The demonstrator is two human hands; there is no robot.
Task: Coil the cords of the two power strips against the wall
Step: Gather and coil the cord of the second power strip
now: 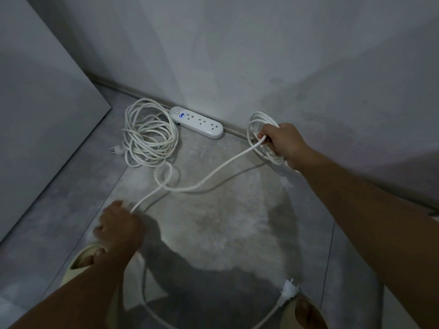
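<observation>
A white power strip (196,122) lies on the floor against the wall, with its white cord heaped in a loose pile (149,134) to its left and the plug (114,150) sticking out at the pile's left. My right hand (282,141) grips a bundle of white cord loops (255,125) near the wall. From that bundle a loose white cord (209,173) runs down across the floor, through a small loop, to my left hand (118,225), which grips it. The cord continues behind my left arm toward a white plug (289,290) at the bottom.
A grey panel (42,119) leans on the left. The wall's baseboard (133,90) runs diagonally behind the strip. My feet in pale slippers (80,260) stand at the bottom left and bottom right on the grey tiled floor.
</observation>
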